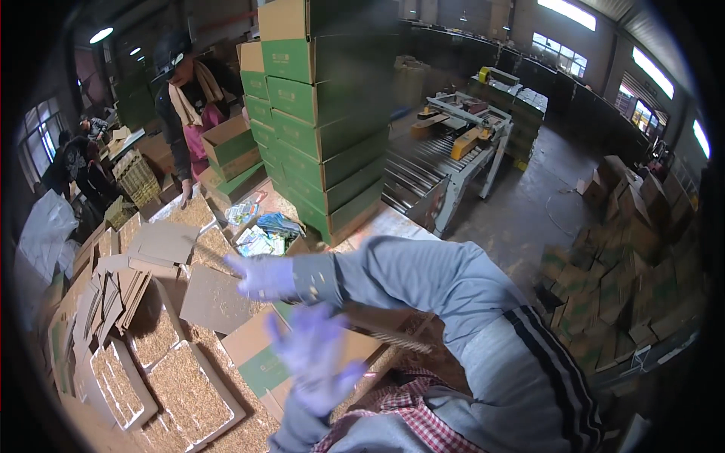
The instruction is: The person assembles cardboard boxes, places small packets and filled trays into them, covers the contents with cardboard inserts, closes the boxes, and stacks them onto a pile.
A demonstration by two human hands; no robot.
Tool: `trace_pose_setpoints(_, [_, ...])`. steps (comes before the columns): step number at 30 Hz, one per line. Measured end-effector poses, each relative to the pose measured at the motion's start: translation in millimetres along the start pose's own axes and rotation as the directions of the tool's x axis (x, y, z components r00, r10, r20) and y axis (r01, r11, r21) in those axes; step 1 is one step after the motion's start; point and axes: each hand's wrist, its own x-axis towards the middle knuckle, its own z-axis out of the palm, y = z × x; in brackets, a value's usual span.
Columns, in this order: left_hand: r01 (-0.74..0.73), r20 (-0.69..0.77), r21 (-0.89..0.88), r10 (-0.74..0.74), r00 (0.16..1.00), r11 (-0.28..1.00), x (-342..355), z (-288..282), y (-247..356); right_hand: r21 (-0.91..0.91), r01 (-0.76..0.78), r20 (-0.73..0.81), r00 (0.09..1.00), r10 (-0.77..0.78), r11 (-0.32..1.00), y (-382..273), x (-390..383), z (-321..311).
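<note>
My left hand [313, 355], in a pale purple glove, is raised over a partly green cardboard box [264, 359]. Its fingers are spread and smeared by motion, and nothing shows in them. My right arm reaches across to the left, its gloved right hand [266, 278] stretched out above the work surface. The fingers point left, beside the upper edge of a grey-brown cardboard sheet [215, 300]; I cannot tell whether they touch it. White-rimmed trays [192, 389] full of light-brown grains or flakes lie at the near left. More cardboard sheets [113, 298] lean in a pile there.
Colourful packets [264, 238] lie beyond my right hand. A tall stack of green-and-brown boxes [317, 128] rises behind them. Another person [189, 98] bends over the far end. A roller conveyor [453, 155] stands at the back right; flattened boxes [619, 287] are heaped at right.
</note>
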Motion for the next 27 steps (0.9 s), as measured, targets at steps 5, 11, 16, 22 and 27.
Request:
trace_pose_setpoints(5, [0.02,-0.155,0.149,0.003,0.988,0.989,-32.8,56.9,-1.6,0.241,0.305,-0.346,0.914,-0.212,0.922,73.1,20.4,-25.3])
trace_pose_setpoints(11, [0.287,-0.143,0.397,-0.25,0.958,0.872,-1.0,-54.7,-82.3,-0.406,0.192,0.393,0.92,-0.019,0.894,62.4,-21.3,-87.6])
trace_pose_setpoints(16, [0.188,-0.043,0.792,-0.253,0.966,0.581,-2.8,-39.7,-108.3,-0.75,0.179,0.368,0.913,0.177,0.637,3.9,-45.9,-33.3])
trace_pose_setpoints(22, [0.536,0.224,0.354,-0.625,0.748,0.767,-70.6,-41.9,-35.2,-0.592,0.37,-0.463,0.571,-0.678,0.716,87.2,-34.3,17.8])
trace_pose_setpoints(27, [0.718,-0.45,-0.441,-0.825,0.343,0.539,-103.3,-34.6,-13.7,0.597,0.078,-0.132,0.991,0.002,0.799,104.9,-63.0,30.9])
